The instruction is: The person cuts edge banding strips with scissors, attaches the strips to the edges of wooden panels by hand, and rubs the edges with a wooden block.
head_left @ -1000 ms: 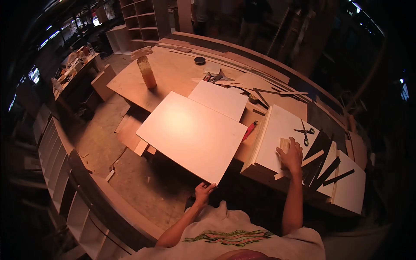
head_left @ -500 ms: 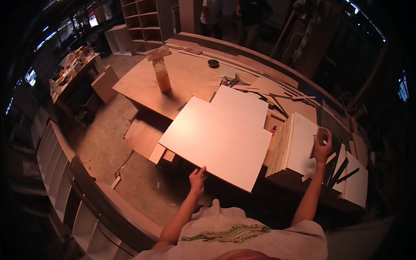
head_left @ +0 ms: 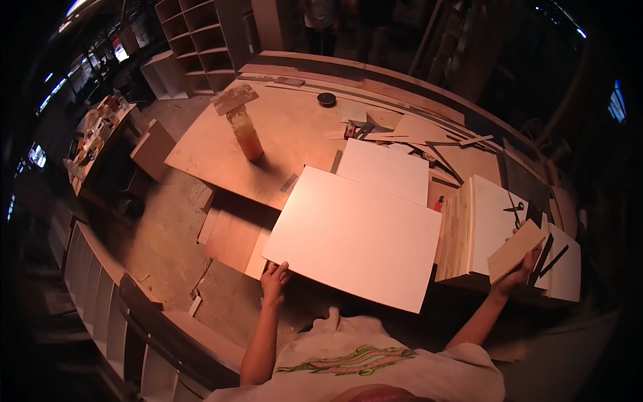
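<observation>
A large white panel (head_left: 355, 238) lies across the near side of the workbench and overhangs toward me. My left hand (head_left: 274, 280) pinches its front edge close to the left corner. On the right, my right hand (head_left: 514, 278) grips a small flat piece of wood (head_left: 514, 250), held up at a tilt over the stacked boards. The stack's white top (head_left: 487, 224) carries a dark scissor-like tool (head_left: 516, 208), just beyond that hand. Several dark strips (head_left: 553, 260) lie right of the hand. A second white panel (head_left: 385, 167) sits behind the large one.
On the workbench (head_left: 201, 151) stands a bottle (head_left: 245, 137) of amber liquid with a flat piece on top. A round black lid (head_left: 327, 100) and wood scraps (head_left: 462, 142) lie farther back. Shelving (head_left: 201, 40) stands behind; white cabinet frames (head_left: 94, 281) are at left. People stand at the back.
My left hand has shifted left along the panel's front edge toward its corner. My right hand has come nearer, now showing the wood piece broadside; the dark tool behind it is uncovered. The view has shifted slightly.
</observation>
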The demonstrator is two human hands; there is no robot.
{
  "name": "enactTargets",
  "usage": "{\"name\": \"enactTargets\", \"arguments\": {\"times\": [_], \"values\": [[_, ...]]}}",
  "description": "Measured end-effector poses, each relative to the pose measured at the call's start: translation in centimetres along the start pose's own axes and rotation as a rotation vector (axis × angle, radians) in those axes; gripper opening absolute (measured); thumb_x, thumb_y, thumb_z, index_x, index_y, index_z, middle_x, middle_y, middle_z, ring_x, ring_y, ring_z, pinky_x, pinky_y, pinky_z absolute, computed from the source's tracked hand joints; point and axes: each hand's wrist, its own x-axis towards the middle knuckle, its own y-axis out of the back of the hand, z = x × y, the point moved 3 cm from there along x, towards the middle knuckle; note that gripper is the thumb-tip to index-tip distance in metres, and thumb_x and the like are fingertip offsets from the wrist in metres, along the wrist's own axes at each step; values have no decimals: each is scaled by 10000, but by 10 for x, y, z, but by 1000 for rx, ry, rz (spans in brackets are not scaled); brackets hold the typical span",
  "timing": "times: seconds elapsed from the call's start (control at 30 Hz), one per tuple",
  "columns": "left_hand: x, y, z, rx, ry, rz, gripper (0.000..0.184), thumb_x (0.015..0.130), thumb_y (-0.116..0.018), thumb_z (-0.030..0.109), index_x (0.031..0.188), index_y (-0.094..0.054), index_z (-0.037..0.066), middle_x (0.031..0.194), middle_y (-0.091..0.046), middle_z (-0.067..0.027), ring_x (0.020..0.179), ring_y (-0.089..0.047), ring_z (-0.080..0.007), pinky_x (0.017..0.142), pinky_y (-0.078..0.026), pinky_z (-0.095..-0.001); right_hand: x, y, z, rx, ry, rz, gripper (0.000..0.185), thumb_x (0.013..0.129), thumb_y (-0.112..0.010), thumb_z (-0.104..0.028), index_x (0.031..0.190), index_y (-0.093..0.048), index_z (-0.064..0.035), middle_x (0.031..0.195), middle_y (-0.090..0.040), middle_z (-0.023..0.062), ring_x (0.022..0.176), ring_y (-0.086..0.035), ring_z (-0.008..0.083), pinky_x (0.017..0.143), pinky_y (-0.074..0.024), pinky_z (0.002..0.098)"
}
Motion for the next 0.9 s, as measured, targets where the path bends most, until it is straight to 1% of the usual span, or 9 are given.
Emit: {"name": "enactTargets", "arguments": {"times": [0.2,0.33,0.37,0.4,0.47,0.6,0.67,0.8,0.9], "values": [[17,29,20,8,121,-85,128,804,-656,86,886,-580,23,800,-606,-30,708,-613,-126,684,-545,-265,-11,-57,13,551,-247,-2,587,863,-352,-340,1336,-326,7,1340,-404,198,1100,-511,279,873,-459,357],[33,35,46,128,206,-366,265,777,-668,53,1000,-533,6,821,-610,-35,714,-615,-123,670,-542,-239,-33,-61,15,615,-329,-68,619,863,-324,-359,1362,-283,4,1342,-374,244,1067,-527,297,872,-459,373],[31,30,57,320,264,-227,435,758,-681,58,1143,-482,20,903,-612,-64,778,-619,-141,706,-540,-256,-41,-58,17,646,-359,-52,629,867,-306,-379,1367,-275,2,1329,-378,266,1058,-534,299,885,-453,384],[38,32,59,328,274,-241,435,758,-681,58,1143,-482,20,903,-612,-64,778,-619,-141,706,-540,-256,-49,-56,13,634,-354,-37,629,867,-306,-379,1367,-275,2,1329,-378,266,1058,-534,299,885,-453,384],[58,41,67,456,293,-385,564,734,-701,58,1233,-439,48,989,-602,-94,850,-619,-169,755,-535,-283,-74,-52,9,611,-446,160,635,874,-297,-396,1375,-265,-8,1311,-390,279,1057,-537,302,897,-445,392],[97,55,94,552,377,-610,578,771,-676,105,1277,-402,57,1014,-596,-107,907,-609,-178,774,-522,-286,-143,-43,-22,535,-430,319,625,893,-305,-440,1392,-263,-67,1310,-415,234,1074,-534,301,845,-485,421],[121,53,116,416,370,-501,441,834,-615,160,1224,-448,40,956,-594,-89,836,-604,-149,688,-499,-239,-191,-40,-30,565,-393,286,589,923,-300,-427,1389,-267,-68,1314,-412,231,1052,-544,297,818,-501,411],[187,28,158,458,-373,-478,198,893,-547,201,1010,-541,41,715,-529,-28,637,-492,-98,568,-372,-213,-291,-63,-31,379,-524,626,606,932,-288,-465,1348,-323,-25,1236,-490,235,969,-578,259,797,-503,377],[178,-67,152,398,-509,-728,114,873,-563,115,942,-543,26,716,-513,-19,633,-468,-90,585,-385,-212,-356,-91,-15,426,-674,860,550,924,-330,-480,1253,-426,-50,1096,-568,184,896,-576,222,724,-491,333]]}}
